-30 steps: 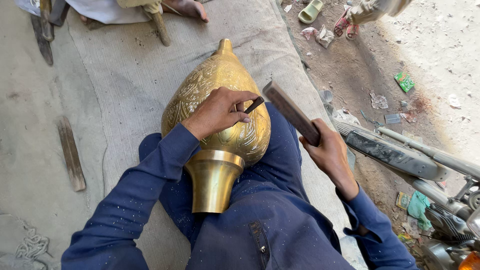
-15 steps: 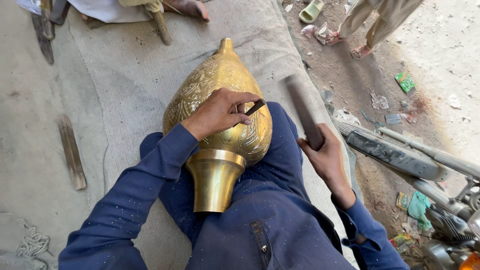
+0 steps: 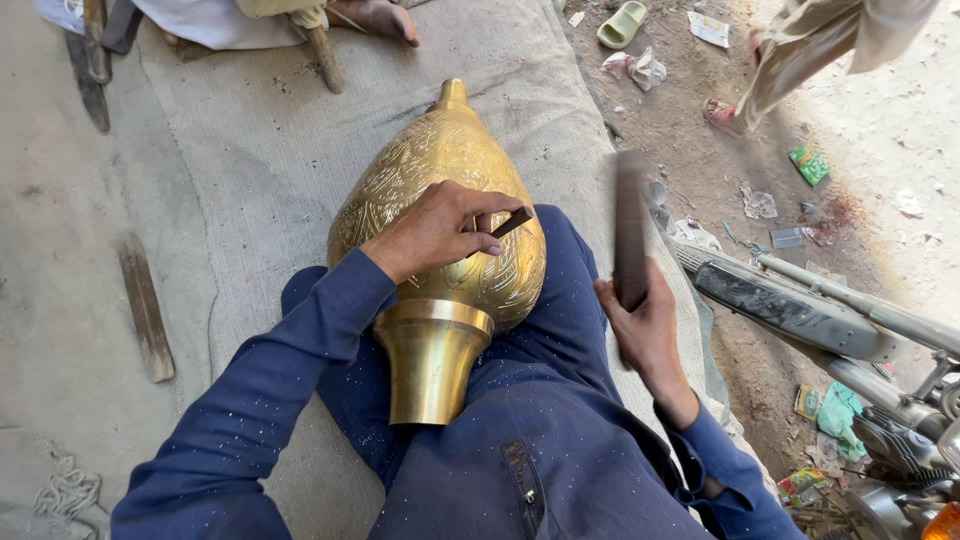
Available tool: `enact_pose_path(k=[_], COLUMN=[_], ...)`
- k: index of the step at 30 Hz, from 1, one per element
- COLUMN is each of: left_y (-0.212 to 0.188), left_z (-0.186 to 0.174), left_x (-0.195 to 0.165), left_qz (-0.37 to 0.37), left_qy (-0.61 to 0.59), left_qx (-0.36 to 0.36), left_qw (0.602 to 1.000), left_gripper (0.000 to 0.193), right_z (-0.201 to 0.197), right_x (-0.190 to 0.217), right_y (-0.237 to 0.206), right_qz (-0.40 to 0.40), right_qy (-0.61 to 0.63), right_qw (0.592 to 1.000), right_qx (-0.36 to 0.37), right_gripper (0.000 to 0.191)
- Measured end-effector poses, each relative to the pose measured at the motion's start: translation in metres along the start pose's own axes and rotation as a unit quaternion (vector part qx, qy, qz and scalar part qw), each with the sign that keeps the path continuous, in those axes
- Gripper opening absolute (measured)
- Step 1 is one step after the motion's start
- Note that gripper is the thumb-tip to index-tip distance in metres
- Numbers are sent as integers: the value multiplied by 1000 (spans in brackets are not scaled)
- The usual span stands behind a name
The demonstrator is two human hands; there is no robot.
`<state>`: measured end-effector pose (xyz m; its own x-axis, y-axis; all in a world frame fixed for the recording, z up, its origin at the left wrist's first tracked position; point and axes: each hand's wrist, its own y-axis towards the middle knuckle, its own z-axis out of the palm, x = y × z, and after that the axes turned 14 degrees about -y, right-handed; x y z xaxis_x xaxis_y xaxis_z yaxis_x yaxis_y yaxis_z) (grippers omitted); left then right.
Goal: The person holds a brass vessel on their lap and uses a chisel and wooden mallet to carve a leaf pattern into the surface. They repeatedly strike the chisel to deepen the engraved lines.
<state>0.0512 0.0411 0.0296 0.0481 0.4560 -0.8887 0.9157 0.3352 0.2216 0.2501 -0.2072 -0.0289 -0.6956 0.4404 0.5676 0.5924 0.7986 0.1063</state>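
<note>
Left hand point(image 3: 435, 228) pinches a small dark chisel point(image 3: 510, 222) against the engraved brass vessel point(image 3: 440, 170) at frame center, right hand point(image 3: 640, 320) fist-tight around a raised, blurred wooden mallet point(image 3: 628, 225).

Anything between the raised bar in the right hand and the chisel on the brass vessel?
Nothing visible. The bar in the right hand stands raised, with open air across to the chisel held by the left hand on the brass vessel.

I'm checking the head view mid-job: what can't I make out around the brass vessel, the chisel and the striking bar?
- Chisel tip: hidden by the left hand fingers, so contact with the brass vessel can't be told.
- Striking bar: motion-blurred; its upper end and material are unclear. The right hand covers its lower end.
- Vessel's underside: hidden by the lap.
- Engraving detail: too fine to read.
- Passer-by: cut off by the top edge.
</note>
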Motion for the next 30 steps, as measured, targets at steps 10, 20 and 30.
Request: enact_pose_path(k=[10, 20, 30], left_y=[-3, -6, -8], left_z=[-2, -2, -7], left_x=[2, 1, -4], left_qz=[-38, -20, -19], left_qy=[-28, -9, -43], left_qx=[28, 43, 67], left_qw=[999, 999, 997], left_gripper=[53, 49, 49], right_z=[12, 11, 19], right_x=[10, 8, 10], right_y=[-13, -21, -25], right_qz=[-6, 13, -14], right_qy=[-37, 74, 61], right_qw=[998, 995, 992], right_qx=[-55, -65, -111], right_gripper=[24, 29, 27])
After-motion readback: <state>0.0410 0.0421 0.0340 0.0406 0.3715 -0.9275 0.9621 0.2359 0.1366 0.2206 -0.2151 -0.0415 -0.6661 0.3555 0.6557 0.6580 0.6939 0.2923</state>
